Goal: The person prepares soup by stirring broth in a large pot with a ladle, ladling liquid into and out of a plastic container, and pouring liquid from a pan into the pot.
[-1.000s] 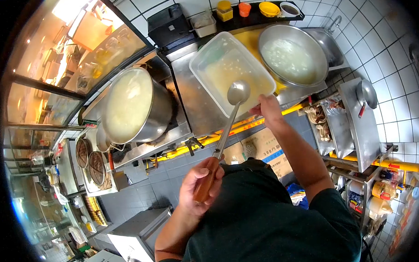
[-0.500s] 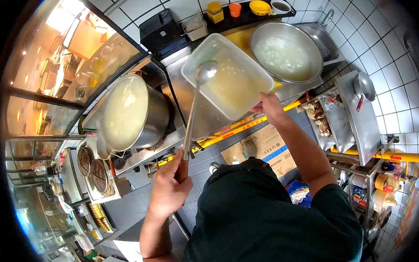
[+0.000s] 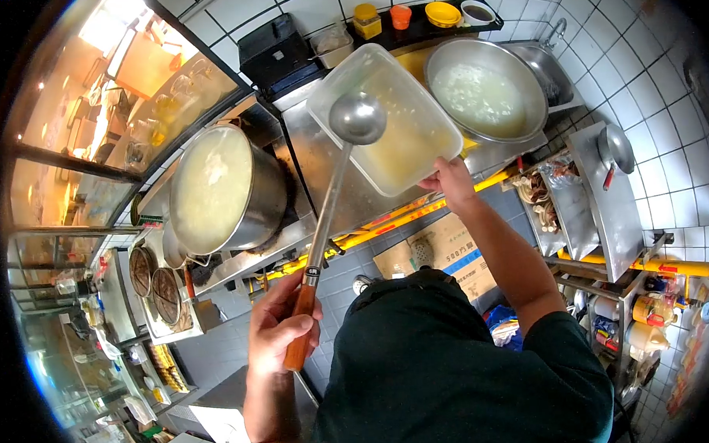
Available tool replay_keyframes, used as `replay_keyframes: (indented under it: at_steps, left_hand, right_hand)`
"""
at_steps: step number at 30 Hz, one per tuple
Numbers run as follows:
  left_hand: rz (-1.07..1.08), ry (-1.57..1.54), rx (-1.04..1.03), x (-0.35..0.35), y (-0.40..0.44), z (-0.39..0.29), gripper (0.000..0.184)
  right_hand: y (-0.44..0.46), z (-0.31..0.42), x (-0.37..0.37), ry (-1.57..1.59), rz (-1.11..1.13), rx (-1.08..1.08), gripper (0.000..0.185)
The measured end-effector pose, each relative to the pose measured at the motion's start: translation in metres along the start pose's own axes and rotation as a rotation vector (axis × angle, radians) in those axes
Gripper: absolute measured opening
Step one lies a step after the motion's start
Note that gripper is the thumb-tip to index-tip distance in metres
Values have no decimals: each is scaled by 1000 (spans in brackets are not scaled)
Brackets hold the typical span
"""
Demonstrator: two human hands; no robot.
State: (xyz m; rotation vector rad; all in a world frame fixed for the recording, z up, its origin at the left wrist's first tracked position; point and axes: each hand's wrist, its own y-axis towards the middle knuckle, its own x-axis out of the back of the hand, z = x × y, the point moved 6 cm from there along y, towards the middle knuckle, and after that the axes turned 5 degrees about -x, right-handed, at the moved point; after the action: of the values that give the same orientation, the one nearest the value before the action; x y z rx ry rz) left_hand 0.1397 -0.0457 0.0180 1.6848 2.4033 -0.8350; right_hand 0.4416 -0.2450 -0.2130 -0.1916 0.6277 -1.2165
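My left hand point(image 3: 281, 324) is closed round the wooden handle of a long steel ladle point(image 3: 358, 118). The ladle's rounded bowl hangs over the far left part of a translucent plastic tub point(image 3: 445, 146), hiding some of it. A shallow yellowish liquid with small pale bits lies inside the tub. Gripping the tub's near right corner is my right hand point(image 3: 451, 184), thumb on the rim. Left of the tub stands a large steel pot point(image 3: 268, 195) of pale, cloudy liquid. Touching or close to its right side is a wide steel basin point(image 3: 539, 98) with whitish, bubbly liquid.
A black shelf point(image 3: 410, 37) at the back carries small jars and bowls, with a black box point(image 3: 274, 52) to its left. A sink point(image 3: 548, 66) sits at the back right. Yellow pipes point(image 3: 401, 214) run along the counter front, and flattened cardboard point(image 3: 465, 253) lies on the floor.
The ladle has risen toward the camera and turned, its rounded underside now showing. My left hand has moved back toward my body. The tub's far edge has shifted up, with my right hand still on it.
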Motion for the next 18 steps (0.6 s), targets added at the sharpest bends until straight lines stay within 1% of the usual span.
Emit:
replay_keyframes:
  at_steps: [1,3,4,5,8,9,12,13,16,17,18]
  left_hand:
    - [19,-107,41,-1,-2,2,68]
    - [114,540,-215,6,2,19,66]
    - [159,869,-340,-4,5,20,65]
    - [165,1119,-558,-22,5,14,64]
    - [71,1441,-618,-17,13,32,65]
    - [70,1461,-543,-17,14,30,71]
    - [98,1359,-532,-33,14,12,70]
    - [93,1231,-518,-33,17,8,71]
    - [87,855,-456,-38,21,-2,71]
    - [107,672,-324,-42,23,-6,76]
    - [95,488,-303,-49,26,-13,77]
  right_hand:
    - [2,-1,-1,2,-7,4,29]
    - [4,0,-3,-7,4,9,29]
    - [5,1,-5,-7,9,12,29]
    - [5,2,-7,4,11,17,29]
    - [-4,12,-13,38,-3,22,28]
    - [-10,18,-17,44,-17,19,28]
    - [-10,25,-11,75,-21,4,28]
    - [-7,27,-9,92,-11,-2,28]
    - [-12,48,-1,108,-85,-2,27]
    - [-15,60,2,117,-84,15,27]
    - [-18,72,6,125,-85,32,27]
